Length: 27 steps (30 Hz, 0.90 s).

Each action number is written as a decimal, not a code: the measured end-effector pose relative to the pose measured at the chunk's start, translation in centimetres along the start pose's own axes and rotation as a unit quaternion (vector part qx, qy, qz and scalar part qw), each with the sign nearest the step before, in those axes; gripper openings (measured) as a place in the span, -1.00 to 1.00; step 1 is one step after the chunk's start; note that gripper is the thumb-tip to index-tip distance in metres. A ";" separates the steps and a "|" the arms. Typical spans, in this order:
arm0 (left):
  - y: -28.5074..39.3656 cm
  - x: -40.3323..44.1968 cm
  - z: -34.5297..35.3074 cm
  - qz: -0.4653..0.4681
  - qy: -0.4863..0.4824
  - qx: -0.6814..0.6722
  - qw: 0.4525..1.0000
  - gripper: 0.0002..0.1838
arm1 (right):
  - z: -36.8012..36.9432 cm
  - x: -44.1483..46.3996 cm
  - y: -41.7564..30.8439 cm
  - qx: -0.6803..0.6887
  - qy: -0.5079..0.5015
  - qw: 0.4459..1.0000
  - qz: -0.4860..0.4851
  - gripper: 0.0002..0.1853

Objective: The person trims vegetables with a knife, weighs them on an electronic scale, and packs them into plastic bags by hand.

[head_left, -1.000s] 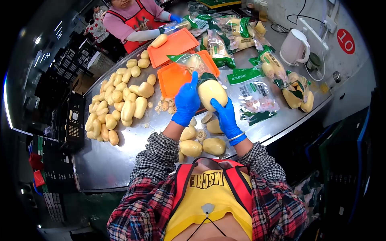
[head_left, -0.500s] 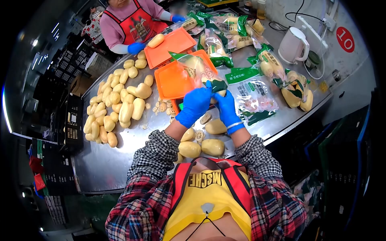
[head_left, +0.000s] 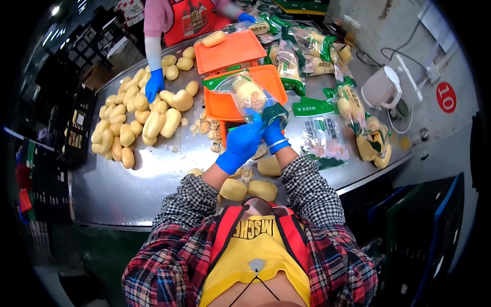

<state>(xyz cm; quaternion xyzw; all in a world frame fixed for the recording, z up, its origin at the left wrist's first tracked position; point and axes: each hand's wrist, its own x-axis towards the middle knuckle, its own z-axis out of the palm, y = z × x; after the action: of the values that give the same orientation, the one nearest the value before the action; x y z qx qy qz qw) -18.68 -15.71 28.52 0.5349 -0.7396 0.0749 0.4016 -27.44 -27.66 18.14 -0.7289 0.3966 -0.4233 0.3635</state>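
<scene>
A clear plastic bag with green ends (head_left: 249, 94) holds pale peeled lotus root and leans over the orange scale tray (head_left: 217, 105). My right hand (head_left: 274, 135), in a blue glove, grips the bag's bunched green end. Beside it my left hand (head_left: 239, 143), also gloved in blue, is closed at the same end, its index finger pointing up along the bag; the exact fingertip contact is partly hidden. Below my hands lie loose lotus root pieces (head_left: 263, 191) and a cut slice (head_left: 247, 174). To the right rests a flat printed bag (head_left: 322, 135).
A large heap of lotus roots (head_left: 134, 105) covers the table's left side. A co-worker's gloved hand (head_left: 154, 84) touches it. Another orange tray (head_left: 230, 51) bears one root. Filled bags (head_left: 289, 66) lie at the back right, near a kettle (head_left: 381, 88). Small offcuts (head_left: 204, 127) lie beside the trays.
The bag has tipped further over the tray, its root now showing more clearly. The co-worker's hand has moved from the far tray onto the heap. My view has shifted slightly.
</scene>
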 end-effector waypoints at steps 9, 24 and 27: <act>-1.5 -6.2 -2.1 -0.173 0.106 -0.119 0.972 -0.83 | 0.2 -1.0 -9.6 -0.261 -0.225 0.918 -0.195 -0.71; -2.3 -2.7 -3.6 -0.198 0.092 -0.151 0.964 -0.86 | -1.4 -0.1 -9.0 -0.031 -0.103 0.993 -0.057 -0.63; -3.3 0.1 -2.2 -0.100 0.107 -0.233 0.961 -0.93 | -4.1 -4.3 -11.7 -0.016 -0.037 0.994 -0.102 -0.61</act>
<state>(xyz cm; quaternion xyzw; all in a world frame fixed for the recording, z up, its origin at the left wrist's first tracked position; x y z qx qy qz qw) -14.74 -16.00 28.94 0.4871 -0.6317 -0.0829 0.5973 -29.42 -19.71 28.35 -0.7863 0.3130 -0.4249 0.3212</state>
